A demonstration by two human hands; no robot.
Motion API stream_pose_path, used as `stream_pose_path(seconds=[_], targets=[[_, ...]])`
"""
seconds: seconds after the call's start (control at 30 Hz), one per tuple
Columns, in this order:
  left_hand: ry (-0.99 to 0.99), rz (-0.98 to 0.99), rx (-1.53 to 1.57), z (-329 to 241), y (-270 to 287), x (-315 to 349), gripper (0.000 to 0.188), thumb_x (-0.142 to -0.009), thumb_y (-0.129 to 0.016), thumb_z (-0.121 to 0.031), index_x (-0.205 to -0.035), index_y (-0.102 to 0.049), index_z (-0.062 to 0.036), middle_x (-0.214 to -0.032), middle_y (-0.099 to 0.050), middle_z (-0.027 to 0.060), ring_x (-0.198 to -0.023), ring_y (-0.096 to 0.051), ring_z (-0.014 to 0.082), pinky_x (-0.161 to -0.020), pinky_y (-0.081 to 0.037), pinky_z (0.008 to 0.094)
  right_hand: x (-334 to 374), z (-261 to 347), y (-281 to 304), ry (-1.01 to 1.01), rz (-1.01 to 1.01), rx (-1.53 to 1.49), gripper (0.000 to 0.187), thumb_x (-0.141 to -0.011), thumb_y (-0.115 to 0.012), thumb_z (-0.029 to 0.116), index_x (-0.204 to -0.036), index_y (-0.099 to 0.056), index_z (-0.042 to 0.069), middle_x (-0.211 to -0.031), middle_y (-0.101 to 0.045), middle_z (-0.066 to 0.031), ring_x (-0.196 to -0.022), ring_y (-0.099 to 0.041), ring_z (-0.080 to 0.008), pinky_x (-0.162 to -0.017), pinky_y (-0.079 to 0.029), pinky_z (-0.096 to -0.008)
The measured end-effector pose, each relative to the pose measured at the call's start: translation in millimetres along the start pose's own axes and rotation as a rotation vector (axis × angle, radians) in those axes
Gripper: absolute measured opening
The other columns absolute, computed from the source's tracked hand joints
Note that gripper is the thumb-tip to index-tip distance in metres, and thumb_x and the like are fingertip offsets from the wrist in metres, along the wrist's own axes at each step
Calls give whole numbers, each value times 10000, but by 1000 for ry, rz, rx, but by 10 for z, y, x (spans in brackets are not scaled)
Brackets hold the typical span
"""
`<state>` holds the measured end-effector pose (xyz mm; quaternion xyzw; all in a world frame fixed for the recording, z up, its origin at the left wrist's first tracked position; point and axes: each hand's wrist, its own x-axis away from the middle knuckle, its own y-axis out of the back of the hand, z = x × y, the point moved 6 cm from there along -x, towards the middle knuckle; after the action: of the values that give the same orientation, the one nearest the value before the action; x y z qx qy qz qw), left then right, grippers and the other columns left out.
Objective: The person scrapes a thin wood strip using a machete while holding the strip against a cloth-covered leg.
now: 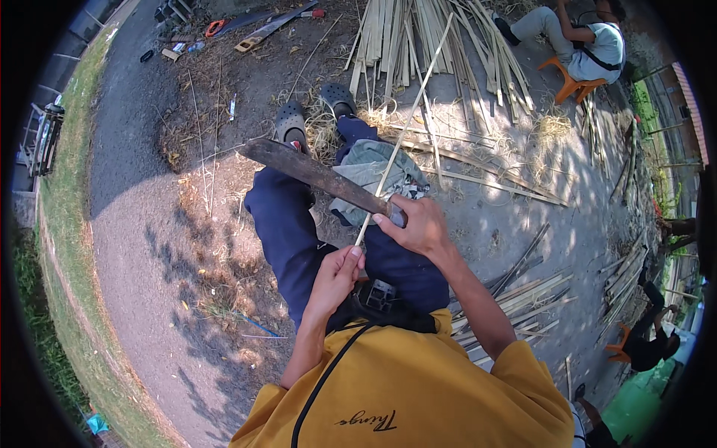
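A long pale bamboo strip [409,123] runs away from my lap toward the pile of strips ahead. My left hand [337,278] pinches its near end between thumb and fingers. Just beyond, my right hand [420,226] is closed round the handle of a machete [317,175]. Its broad, dark, worn blade points to the far left and crosses the strip close to the handle. The right thumb lies near the strip where blade and strip meet. A grey-green cloth [381,175] is draped over my leg beneath them.
A large pile of bamboo strips [407,45] lies ahead, with more strips [515,306] at my right. Saws [261,33] rest on the ground at the far left. A person [594,52] sits on an orange stool [567,81] at the far right; others sit at the right edge.
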<state>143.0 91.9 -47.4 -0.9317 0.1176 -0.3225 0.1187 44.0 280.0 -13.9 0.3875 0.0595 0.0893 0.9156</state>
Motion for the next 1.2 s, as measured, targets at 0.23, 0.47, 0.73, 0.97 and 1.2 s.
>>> stream_pose_path(seconds=[0.23,0.47,0.73,0.97,1.2], targets=[[-229,-158,-369,-15,51,176,382,-1169,-505,-281,-857,-573,-72,-659,-416,-81,-580,-332,24,-519,-257,243,-73,-79,8,-36,25,32,443,-899,-772,510,-908,-743,68,-582,-598,-169,-590,-650,-416,-583,-499,-489],[-314,-238,-548,-214,49,61,352,-1133,-536,-197,-864,-599,21,-583,-505,102,-500,-476,195,-523,-372,369,-30,21,-11,-26,10,72,460,-911,-755,540,-922,-755,80,-598,-625,-183,-627,-677,-425,-615,-530,-505],[-388,-472,-779,-265,-101,401,319,-1113,-535,-155,-836,-582,-4,-581,-512,193,-484,-540,363,-523,-389,447,-55,-85,-24,-142,-10,82,510,-912,-737,590,-904,-737,80,-612,-646,-190,-654,-692,-443,-620,-553,-519],[-348,-379,-686,-389,-91,460,283,-1102,-546,-129,-863,-595,13,-618,-544,224,-551,-580,414,-542,-421,465,-79,-102,-21,-125,12,74,513,-896,-746,594,-877,-719,82,-597,-634,-171,-638,-686,-432,-596,-532,-521],[-379,-388,-732,-421,-95,338,256,-1086,-562,-110,-866,-592,17,-650,-601,238,-609,-632,466,-553,-453,495,4,48,-50,-39,-23,48,507,-918,-729,589,-871,-714,84,-600,-635,-162,-636,-683,-430,-599,-529,-512]])
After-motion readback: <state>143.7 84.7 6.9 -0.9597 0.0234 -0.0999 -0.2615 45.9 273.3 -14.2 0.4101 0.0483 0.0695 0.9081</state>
